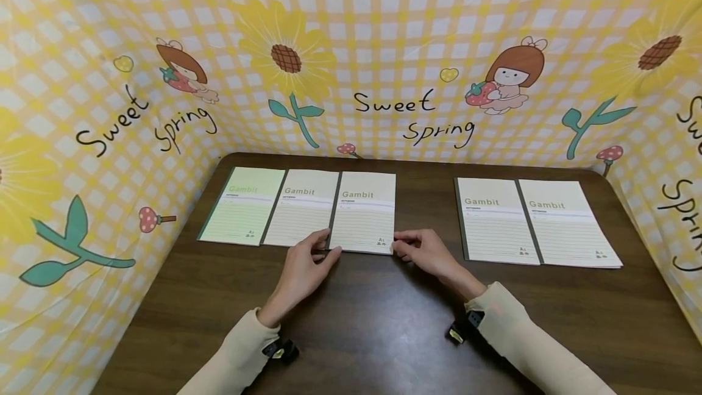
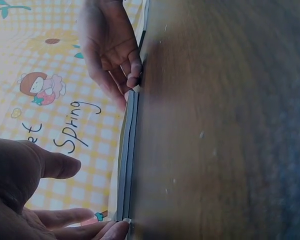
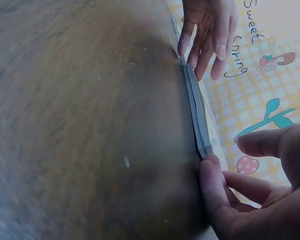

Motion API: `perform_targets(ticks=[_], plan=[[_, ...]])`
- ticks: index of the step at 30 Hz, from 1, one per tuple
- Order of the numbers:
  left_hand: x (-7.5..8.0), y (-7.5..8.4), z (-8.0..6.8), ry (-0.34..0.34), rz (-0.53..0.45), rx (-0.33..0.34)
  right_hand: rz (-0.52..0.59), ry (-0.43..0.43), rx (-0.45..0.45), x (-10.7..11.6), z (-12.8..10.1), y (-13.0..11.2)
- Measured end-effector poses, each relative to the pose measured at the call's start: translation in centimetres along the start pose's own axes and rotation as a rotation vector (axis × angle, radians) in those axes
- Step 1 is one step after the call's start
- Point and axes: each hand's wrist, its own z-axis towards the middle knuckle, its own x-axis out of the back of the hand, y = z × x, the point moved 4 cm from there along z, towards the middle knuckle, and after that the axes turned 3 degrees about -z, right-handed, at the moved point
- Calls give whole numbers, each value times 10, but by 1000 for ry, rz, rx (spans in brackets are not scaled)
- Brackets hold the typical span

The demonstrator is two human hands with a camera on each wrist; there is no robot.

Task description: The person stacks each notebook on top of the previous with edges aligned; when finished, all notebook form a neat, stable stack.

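Notebook (image 1: 364, 212), thin, light and probably floppy, lies flat on the desk (image 1: 384, 322), left hand (image 1: 300, 273) and right hand (image 1: 425, 255) pinching its 2 near corners.

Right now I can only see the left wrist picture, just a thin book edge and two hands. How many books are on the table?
Observer: Five notebooks lie on the table: three side by side on the left and a right pair.
Operator: Which one are the hands on?
Observer: The third notebook, at the right end of the left row. The left hand holds its near left corner and the right hand holds its near right corner.
Operator: Are they all the same colour?
Observer: No. The leftmost notebook is light green, and the others look off-white.
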Motion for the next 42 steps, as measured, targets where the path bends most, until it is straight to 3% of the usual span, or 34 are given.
perform_targets(ticks=[4, 7, 11, 16, 20, 26, 31, 36, 42], plan=[[2, 0, 0, -15, -8, -8, 6, -4, -5, 1, 1, -2], [7, -1, 0, -20, 0, -11, -101, 36, 32, 2, 0, -7], [18, -3, -1, -1, 43, -49, -330, 145, 169, 2, -1, -18], [33, -7, 1, 57, 140, -142, -481, 213, 338, -9, 0, -39], [46, -13, 2, 43, 249, -156, -570, 143, 466, -29, 6, -53], [62, -24, 2, -123, 436, -117, -735, -116, 585, -67, 11, -65], [71, -31, 4, -246, 510, -129, -862, -279, 639, -98, 15, -67], [73, -41, 6, -318, 543, -124, -979, -349, 611, -123, 20, -67], [74, -46, 6, -351, 556, -116, -1092, -329, 635, -136, 25, -74]])
